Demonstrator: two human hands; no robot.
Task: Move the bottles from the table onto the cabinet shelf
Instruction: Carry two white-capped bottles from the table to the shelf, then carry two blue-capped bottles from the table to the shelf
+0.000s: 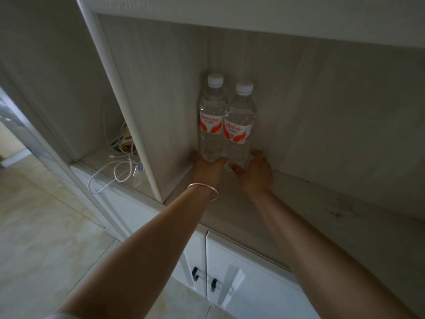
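2 bottles upright on cabinet shelf [230, 203], back-left corner, touching: left bottle [211, 118] in left hand [207, 168], right bottle [239, 127] in right hand [255, 171], both gripping bases. Placed, release pending; table not in view

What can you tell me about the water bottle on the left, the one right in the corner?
The left bottle is clear plastic, full of what looks like water, with a white screw cap and a red-and-white label. It stands upright on the cabinet shelf, tucked into the back corner by the side panel. Its side seems to touch the right bottle. The left hand, with a thin bangle on its wrist, wraps around its base.
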